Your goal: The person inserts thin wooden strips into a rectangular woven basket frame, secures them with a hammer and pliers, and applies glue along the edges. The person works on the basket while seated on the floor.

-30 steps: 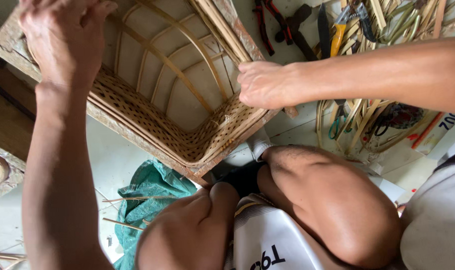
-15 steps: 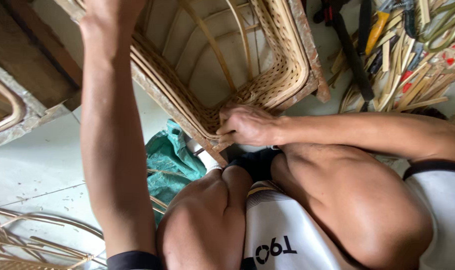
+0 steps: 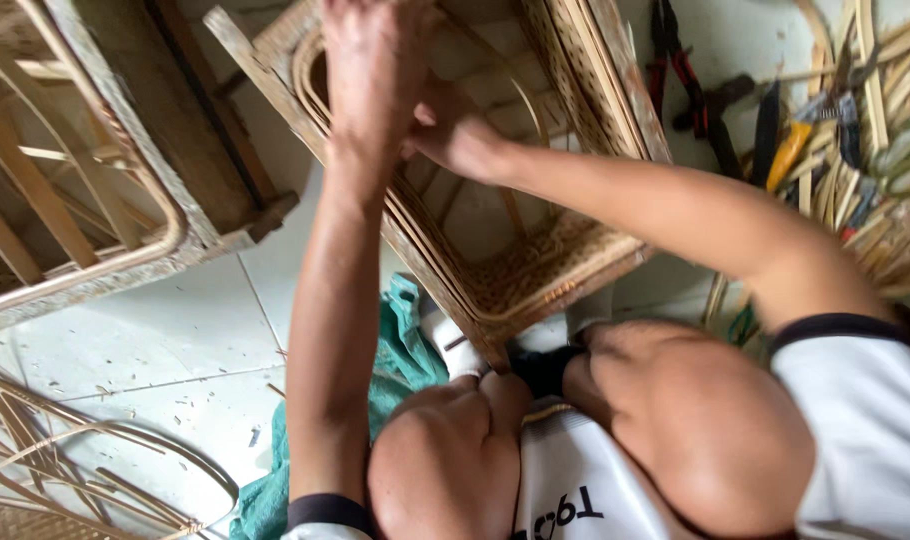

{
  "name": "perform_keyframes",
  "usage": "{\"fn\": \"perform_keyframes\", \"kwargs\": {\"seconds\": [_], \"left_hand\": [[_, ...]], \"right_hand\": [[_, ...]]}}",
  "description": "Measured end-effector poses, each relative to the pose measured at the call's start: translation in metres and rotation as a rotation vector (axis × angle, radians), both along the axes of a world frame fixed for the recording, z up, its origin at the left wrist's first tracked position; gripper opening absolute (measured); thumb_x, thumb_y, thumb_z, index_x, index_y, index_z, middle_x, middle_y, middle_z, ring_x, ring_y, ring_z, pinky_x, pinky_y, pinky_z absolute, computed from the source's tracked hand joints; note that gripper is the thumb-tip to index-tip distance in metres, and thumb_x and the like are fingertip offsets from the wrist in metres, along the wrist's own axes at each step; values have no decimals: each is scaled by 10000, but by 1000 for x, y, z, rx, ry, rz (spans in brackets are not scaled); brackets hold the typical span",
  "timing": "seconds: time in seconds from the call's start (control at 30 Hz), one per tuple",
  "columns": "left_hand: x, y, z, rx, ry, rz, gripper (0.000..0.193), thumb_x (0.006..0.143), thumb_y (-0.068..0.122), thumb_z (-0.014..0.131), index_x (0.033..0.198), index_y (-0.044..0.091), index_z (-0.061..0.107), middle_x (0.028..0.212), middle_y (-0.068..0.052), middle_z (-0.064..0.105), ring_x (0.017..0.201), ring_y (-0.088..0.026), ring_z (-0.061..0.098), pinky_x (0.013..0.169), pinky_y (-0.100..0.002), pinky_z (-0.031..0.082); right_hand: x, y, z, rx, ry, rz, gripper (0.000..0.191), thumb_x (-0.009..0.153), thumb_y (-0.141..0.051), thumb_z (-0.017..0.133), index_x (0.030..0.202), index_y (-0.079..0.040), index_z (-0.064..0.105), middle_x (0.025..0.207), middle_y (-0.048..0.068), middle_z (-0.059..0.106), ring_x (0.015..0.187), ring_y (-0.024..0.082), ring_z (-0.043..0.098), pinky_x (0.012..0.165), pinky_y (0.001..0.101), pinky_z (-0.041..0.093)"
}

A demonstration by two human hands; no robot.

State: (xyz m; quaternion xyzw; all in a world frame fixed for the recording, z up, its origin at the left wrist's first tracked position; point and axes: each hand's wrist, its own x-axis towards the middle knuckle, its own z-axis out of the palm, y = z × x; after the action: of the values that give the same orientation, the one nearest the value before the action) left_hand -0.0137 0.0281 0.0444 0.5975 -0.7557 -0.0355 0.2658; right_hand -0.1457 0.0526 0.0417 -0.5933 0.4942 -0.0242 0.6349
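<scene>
A woven rattan frame (image 3: 575, 265) with a cane-mesh edge and curved ribs stands on the floor against my knees (image 3: 455, 450). My left hand (image 3: 370, 75) reaches up along the frame's left rim, its fingers closed over the rim and motion-blurred. Just to its right, my right hand (image 3: 460, 135) presses against the left wrist and grips the same rim from inside the frame. Both forearms cross over the frame's opening and hide part of the ribs.
A second rattan frame (image 3: 125, 250) lies at the left. Red-handled pliers (image 3: 675, 60), a yellow-handled tool (image 3: 790, 150) and cane strips (image 3: 875, 220) are scattered at the right. A green cloth (image 3: 405, 350) sits under the frame, and loose cane loops (image 3: 85, 470) lie at the lower left.
My right hand has left the frame's lower woven edge and moved up to meet my left hand at the rim. The frame has turned and shifted right in view.
</scene>
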Motion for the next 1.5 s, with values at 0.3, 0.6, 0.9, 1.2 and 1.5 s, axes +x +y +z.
{"fn": "perform_keyframes", "kwargs": {"seconds": [0.3,0.6,0.9,1.2,1.5], "left_hand": [[-6,-13,7,126,-71,104,145,780,60,727,908,-2,700,1309,-161,666,1305,-379,499,1159,-573,308],[19,-5,13,217,-36,-111,124,1036,202,767,1050,82,743,1445,-72,633,1407,-353,460,1152,-608,309],[37,13,7,87,134,-216,132,982,120,786,1114,132,791,1512,5,680,1416,-312,572,1159,-503,425],[48,23,-14,155,61,-199,107,981,142,763,1080,110,788,1483,-50,689,1470,-310,552,1258,-467,398],[57,29,-25,127,-14,-243,82,1011,129,763,1041,59,732,1559,-59,610,1490,-286,525,1258,-415,394]], "right_hand": [[35,8,-58,-83,-276,143,216,973,-235,699,949,-26,750,852,114,748,713,240,686,656,419,549],[55,7,-14,-291,-108,175,201,934,-217,748,1004,-29,760,885,123,741,772,263,688,711,436,557],[-229,30,103,-762,82,215,144,1102,-109,675,1192,-29,752,1114,140,767,943,212,750,843,285,631],[-385,88,29,-469,657,-114,218,1019,-181,711,1158,-14,702,1057,155,730,755,231,693,659,386,588],[-433,92,-71,-385,843,22,272,943,-196,774,1076,5,648,962,181,665,870,293,628,749,439,514]]}}
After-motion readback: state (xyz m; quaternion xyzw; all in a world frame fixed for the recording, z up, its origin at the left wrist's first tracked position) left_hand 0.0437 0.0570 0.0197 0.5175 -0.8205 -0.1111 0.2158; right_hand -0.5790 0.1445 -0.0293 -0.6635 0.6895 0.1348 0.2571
